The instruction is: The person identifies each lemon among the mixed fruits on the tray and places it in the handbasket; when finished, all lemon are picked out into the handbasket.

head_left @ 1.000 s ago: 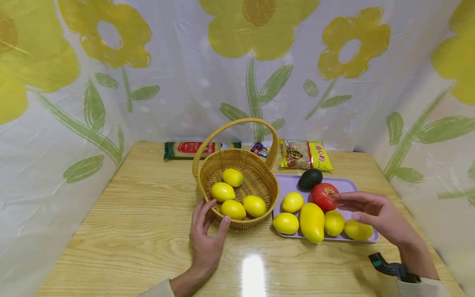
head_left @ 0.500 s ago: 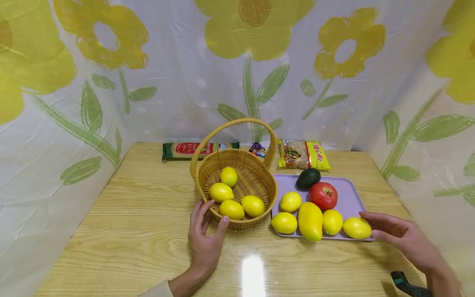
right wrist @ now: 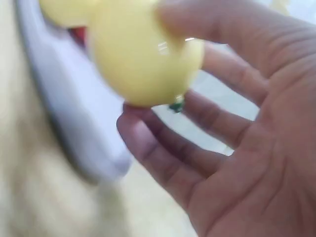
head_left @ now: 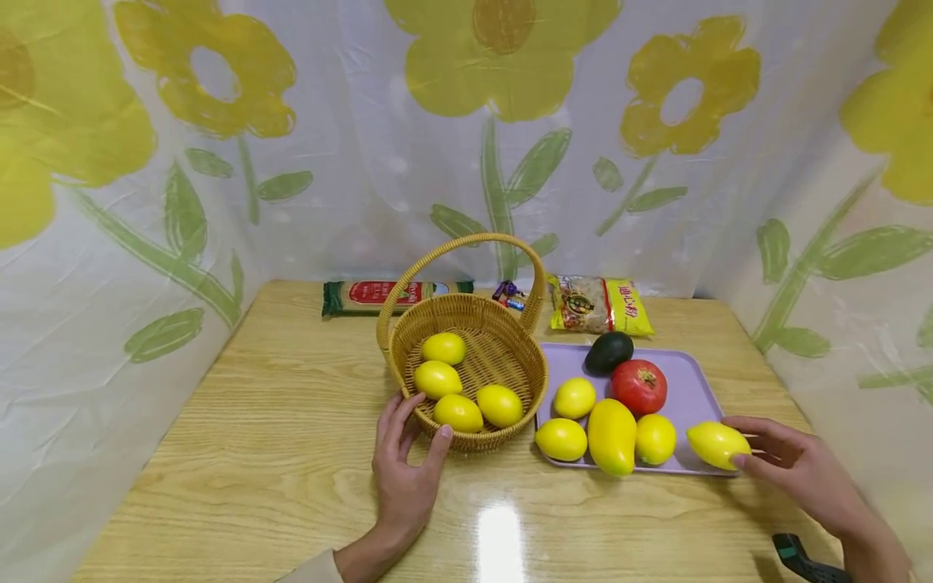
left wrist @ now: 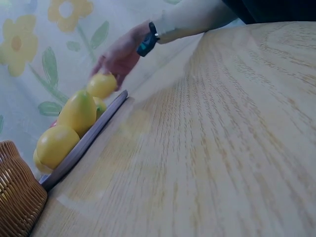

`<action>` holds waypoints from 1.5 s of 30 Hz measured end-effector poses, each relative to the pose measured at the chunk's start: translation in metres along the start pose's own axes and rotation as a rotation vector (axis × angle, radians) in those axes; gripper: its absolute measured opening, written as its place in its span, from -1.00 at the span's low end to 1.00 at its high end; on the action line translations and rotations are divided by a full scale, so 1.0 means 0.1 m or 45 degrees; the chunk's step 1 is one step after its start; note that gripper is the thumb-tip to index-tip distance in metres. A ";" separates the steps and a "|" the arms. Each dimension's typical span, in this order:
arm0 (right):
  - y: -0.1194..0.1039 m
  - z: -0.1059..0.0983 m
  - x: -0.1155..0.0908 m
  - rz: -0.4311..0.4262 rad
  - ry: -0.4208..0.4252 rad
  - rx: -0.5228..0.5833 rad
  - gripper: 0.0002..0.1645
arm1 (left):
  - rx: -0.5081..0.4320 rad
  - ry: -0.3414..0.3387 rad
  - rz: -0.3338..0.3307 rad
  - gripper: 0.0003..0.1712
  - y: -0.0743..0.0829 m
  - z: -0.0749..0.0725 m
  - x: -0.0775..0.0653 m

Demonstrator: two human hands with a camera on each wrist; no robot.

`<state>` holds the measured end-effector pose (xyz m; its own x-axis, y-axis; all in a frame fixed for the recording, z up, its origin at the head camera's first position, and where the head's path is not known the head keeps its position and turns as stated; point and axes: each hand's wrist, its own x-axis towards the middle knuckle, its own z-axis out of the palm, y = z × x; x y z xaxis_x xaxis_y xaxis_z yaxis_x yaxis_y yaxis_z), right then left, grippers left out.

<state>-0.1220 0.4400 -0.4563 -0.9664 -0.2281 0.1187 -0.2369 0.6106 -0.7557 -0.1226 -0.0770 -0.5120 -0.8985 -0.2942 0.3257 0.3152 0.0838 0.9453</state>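
My right hand pinches a yellow lemon between thumb and fingers above the right end of the lilac tray. In the right wrist view the lemon has a small green tip and the fingers reach beneath it. My left hand rests against the near left side of a wicker basket, fingers spread along its rim. Several lemons lie inside the basket. On the tray are more lemons, a mango, a red pomegranate and a dark green avocado.
Behind the basket lie a green-ended noodle packet and small purple-wrapped snacks. A yellow bag of dry food lies behind the tray. The basket's tall handle arches upward. A flowered curtain encloses the wooden table.
My right hand moved from over the pomegranate to the rightmost lemon, took hold of it and lifted it slightly to the right. One lemon in the basket rolled a little. My left hand stayed.
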 end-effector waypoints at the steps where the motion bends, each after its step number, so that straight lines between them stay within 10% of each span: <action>1: -0.06 -0.01 0.00 0.002 0.016 0.008 -0.47 | 0.003 0.000 -0.001 -0.34 0.00 0.00 0.00; 11: -0.98 0.12 0.67 -0.382 -0.190 0.167 -0.37 | -0.004 -0.004 0.000 -0.33 -0.02 0.01 0.00; 20: -1.53 0.90 1.34 -0.464 -0.523 0.352 -0.46 | -0.003 -0.008 0.009 -0.33 -0.03 0.00 -0.01; 25: -1.75 1.34 1.58 -0.501 -0.608 0.184 -0.53 | -0.004 -0.010 0.018 -0.34 -0.03 0.01 -0.01; 36: -2.06 1.89 1.67 -0.560 -0.571 -0.132 -0.49 | -0.011 -0.017 0.022 -0.35 -0.04 0.00 -0.01; 45: -1.73 1.49 1.51 -0.453 -0.532 0.307 -0.49 | -0.010 -0.017 0.023 -0.33 -0.03 0.00 0.00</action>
<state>-0.2124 0.1867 -0.4032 -0.6988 -0.6960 0.1648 -0.4623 0.2637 -0.8466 -0.1235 -0.0770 -0.5149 -0.8965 -0.2801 0.3432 0.3339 0.0818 0.9391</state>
